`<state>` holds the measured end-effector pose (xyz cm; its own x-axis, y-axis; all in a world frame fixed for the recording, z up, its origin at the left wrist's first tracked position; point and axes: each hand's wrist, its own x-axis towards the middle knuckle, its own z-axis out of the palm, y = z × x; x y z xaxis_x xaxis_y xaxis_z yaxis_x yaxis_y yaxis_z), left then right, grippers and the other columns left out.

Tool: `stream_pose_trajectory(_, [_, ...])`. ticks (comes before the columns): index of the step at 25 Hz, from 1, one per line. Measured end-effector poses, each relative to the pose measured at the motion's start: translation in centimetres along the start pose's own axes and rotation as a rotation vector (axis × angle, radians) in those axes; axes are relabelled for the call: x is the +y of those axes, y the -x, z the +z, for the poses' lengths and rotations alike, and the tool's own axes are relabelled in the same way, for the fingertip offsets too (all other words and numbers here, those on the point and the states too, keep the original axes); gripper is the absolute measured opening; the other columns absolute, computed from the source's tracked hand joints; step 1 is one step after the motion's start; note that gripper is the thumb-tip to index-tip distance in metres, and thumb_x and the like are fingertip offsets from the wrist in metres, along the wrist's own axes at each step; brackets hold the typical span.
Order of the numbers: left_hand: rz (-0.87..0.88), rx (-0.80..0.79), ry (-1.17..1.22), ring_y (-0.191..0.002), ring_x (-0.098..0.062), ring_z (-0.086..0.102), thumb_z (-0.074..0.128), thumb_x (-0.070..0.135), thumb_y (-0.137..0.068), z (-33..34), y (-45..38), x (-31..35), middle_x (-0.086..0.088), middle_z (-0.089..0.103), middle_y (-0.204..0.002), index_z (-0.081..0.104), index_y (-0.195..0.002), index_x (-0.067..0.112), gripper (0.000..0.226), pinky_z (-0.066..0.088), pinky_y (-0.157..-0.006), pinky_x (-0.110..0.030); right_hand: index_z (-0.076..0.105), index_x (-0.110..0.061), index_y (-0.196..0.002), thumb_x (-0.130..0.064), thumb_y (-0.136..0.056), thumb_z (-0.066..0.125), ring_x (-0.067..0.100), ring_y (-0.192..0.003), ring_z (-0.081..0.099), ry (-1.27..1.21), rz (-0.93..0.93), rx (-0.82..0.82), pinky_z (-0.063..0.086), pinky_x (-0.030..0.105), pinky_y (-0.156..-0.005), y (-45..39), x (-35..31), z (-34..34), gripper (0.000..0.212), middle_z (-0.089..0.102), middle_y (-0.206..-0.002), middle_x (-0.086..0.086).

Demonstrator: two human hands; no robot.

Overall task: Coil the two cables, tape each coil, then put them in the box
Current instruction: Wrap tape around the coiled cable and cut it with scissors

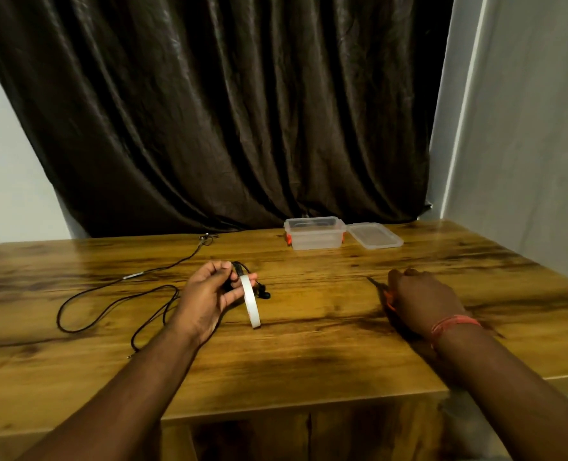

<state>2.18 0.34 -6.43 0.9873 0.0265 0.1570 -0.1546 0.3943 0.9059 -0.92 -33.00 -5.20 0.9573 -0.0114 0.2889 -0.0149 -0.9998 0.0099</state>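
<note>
My left hand [209,294] holds a small black coiled cable [242,271] with earbuds hanging at its right, together with a white roll of tape [251,302] whose lower edge rests near the tabletop. My right hand [422,297] lies over orange-handled scissors [387,296] on the table, their dark tip pointing up and left. A second black cable [116,294] lies loose and uncoiled on the left of the table, running back toward a metal plug. The clear plastic box [315,234] stands open at the far edge.
The box's clear lid [374,236] lies flat just right of the box. A dark curtain [236,111] hangs behind the wooden table [309,344]. White walls stand at both sides. The table's near edge steps down at the right.
</note>
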Motion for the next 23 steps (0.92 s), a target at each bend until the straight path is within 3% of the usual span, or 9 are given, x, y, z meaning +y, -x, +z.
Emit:
stream_pose_trajectory(3, [-0.003, -0.002, 0.016, -0.104, -0.047, 0.067, 0.044, 0.006, -0.101, -0.1, -0.1, 0.0, -0.016, 0.054, -0.085, 0.056, -0.091, 0.003, 0.016, 0.061, -0.079, -0.044, 0.055, -0.022, -0.106, -0.038, -0.094, 0.049, 0.026, -0.096, 0.061, 0.036, 0.048, -0.126, 0.047, 0.033, -0.073, -0.3, -0.9, -1.4, 0.02, 0.064, -0.105, 0.004])
stream_pose_trajectory(7, [-0.013, -0.014, 0.045, -0.107, -0.048, 0.065, 0.045, 0.006, -0.101, 0.1, 0.0, 0.1, -0.014, 0.054, -0.083, 0.056, -0.093, 0.003, 0.014, 0.06, -0.082, -0.045, 0.061, -0.016, -0.109, -0.031, -0.096, 0.052, 0.025, -0.101, 0.061, 0.053, -0.077, -0.261, 0.044, 0.03, -0.075, -0.4, -3.1, -2.4, 0.022, 0.064, -0.11, 0.008])
stream_pose_trajectory(14, [-0.008, -0.014, 0.029, -0.105, -0.045, 0.067, 0.045, 0.006, -0.101, 0.0, 0.1, 0.2, -0.014, 0.055, -0.084, 0.056, -0.097, 0.003, 0.012, 0.058, -0.088, -0.048, 0.061, -0.022, -0.11, -0.023, -0.089, 0.06, 0.023, -0.092, 0.064, -0.102, -0.153, -0.109, 0.049, 0.03, -0.073, 0.2, -6.8, -1.1, 0.02, 0.068, -0.1, 0.004])
stream_pose_trajectory(16, [-0.006, -0.012, 0.019, -0.104, -0.043, 0.068, 0.045, 0.007, -0.101, 0.1, 0.2, 0.3, -0.014, 0.054, -0.085, 0.056, -0.098, 0.003, 0.012, 0.058, -0.089, -0.048, 0.06, -0.026, -0.109, -0.013, -0.09, 0.058, 0.024, -0.082, 0.067, -0.415, -0.075, -0.087, 0.054, 0.035, -0.07, 0.5, -7.8, -0.7, 0.023, 0.07, -0.094, 0.007])
stream_pose_trajectory(18, [-0.004, -0.003, 0.006, -0.102, -0.041, 0.069, 0.045, 0.007, -0.101, 0.2, 0.2, 0.3, -0.015, 0.055, -0.086, 0.056, -0.099, 0.003, 0.011, 0.058, -0.088, -0.046, 0.059, -0.026, -0.099, -0.004, -0.09, 0.059, 0.023, -0.068, 0.068, -0.984, 0.017, -0.17, 0.057, 0.043, -0.064, 1.3, -9.6, -0.9, 0.024, 0.071, -0.089, 0.013])
stream_pose_trajectory(20, [0.001, 0.009, -0.004, -0.102, -0.04, 0.069, 0.046, 0.007, -0.101, 0.2, 0.2, 0.3, -0.015, 0.055, -0.087, 0.056, -0.099, 0.003, 0.011, 0.058, -0.089, -0.046, 0.058, -0.022, -0.1, -0.004, -0.092, 0.061, 0.025, -0.065, 0.068, -1.465, 0.063, -0.23, 0.059, 0.053, -0.069, 1.9, -11.8, -1.3, 0.02, 0.069, -0.097, 0.019])
stream_pose_trajectory(23, [0.005, 0.032, -0.022, -0.102, -0.039, 0.07, 0.046, 0.007, -0.101, 0.2, -0.1, 0.1, -0.013, 0.054, -0.084, 0.054, -0.098, 0.004, 0.01, 0.055, -0.094, -0.049, 0.054, -0.028, -0.108, -0.01, -0.097, 0.057, 0.02, -0.082, 0.074, -1.661, 0.095, -0.103, 0.061, 0.05, -0.065, 1.8, -15.5, -1.3, 0.021, 0.066, -0.106, 0.006])
